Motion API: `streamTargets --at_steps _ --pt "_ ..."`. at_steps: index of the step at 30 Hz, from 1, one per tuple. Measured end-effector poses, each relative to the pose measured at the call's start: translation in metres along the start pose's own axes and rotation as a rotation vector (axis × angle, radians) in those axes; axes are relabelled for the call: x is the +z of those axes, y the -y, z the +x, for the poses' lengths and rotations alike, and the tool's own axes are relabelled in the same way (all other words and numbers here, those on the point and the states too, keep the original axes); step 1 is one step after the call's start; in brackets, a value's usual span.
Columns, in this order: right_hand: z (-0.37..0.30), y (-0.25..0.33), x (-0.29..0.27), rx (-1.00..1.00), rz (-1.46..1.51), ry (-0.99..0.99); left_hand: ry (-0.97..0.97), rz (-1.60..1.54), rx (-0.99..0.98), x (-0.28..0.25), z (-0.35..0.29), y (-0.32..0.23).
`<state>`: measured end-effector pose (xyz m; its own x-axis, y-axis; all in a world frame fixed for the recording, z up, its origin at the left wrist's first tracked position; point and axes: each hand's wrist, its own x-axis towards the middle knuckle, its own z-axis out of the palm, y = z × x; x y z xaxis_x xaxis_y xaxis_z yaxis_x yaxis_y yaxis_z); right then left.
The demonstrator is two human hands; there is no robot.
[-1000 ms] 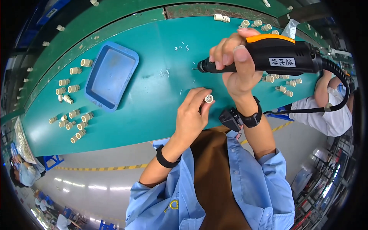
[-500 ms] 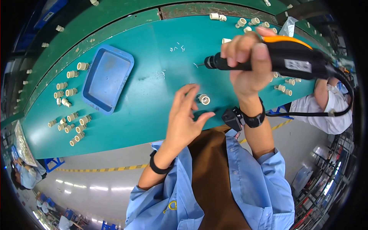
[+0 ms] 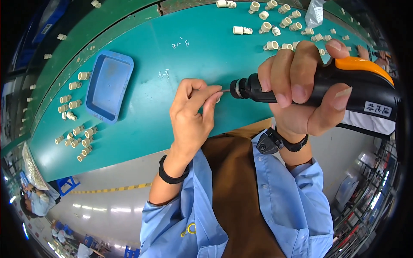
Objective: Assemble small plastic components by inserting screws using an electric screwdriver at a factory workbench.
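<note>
My right hand [image 3: 301, 90] is wrapped round a black and orange electric screwdriver [image 3: 365, 81], held level above the table. Its thin bit [image 3: 226, 90] points left. My left hand [image 3: 191, 109] is closed in a pinch at the bit's tip; whatever lies between thumb and fingers is too small and covered to name. Just below those fingertips shows a sliver of a cream cylindrical socket piece [image 3: 218, 99], mostly hidden by the hand. Small silvery screws [image 3: 164, 74] lie scattered on the table beyond my left hand, with another loose group [image 3: 180, 43] farther back.
A blue plastic tray [image 3: 124, 92] sits on the green table [image 3: 148, 133] at the left. Several cream socket pieces [image 3: 90, 131] stand around it, and more [image 3: 265, 28] at the back right. A clear bag [image 3: 314, 15] lies behind those. Another person's arm [image 3: 363, 52] shows far right.
Both hands have come together: my left hand has risen and closed at the bit's tip. The screwdriver has moved right and nearer. Before, a small screw showed at the tip and the left fingers were apart.
</note>
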<state>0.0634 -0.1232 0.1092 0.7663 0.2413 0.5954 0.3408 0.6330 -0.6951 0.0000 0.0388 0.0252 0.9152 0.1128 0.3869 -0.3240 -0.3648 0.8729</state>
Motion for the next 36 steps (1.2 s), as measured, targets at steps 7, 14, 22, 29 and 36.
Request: streamTargets --at_steps 7,14,22,29,36 --pt "-0.003 0.011 0.005 0.02 0.004 0.05 -0.063 0.085 0.089 0.004 -0.001 -0.003" --pt "-0.004 0.015 0.012 0.049 0.015 0.113 -0.073 0.077 0.098 0.004 -0.003 -0.006" --pt "0.001 0.018 0.014 0.082 0.031 0.201 -0.066 0.074 0.115 0.005 -0.005 -0.005" --pt "0.009 0.017 -0.004 0.066 0.077 0.294 -0.05 -0.015 0.029 0.004 -0.008 -0.009" --pt "0.006 0.022 -0.002 0.052 0.09 0.353 -0.035 -0.101 0.005 -0.001 -0.008 -0.016"
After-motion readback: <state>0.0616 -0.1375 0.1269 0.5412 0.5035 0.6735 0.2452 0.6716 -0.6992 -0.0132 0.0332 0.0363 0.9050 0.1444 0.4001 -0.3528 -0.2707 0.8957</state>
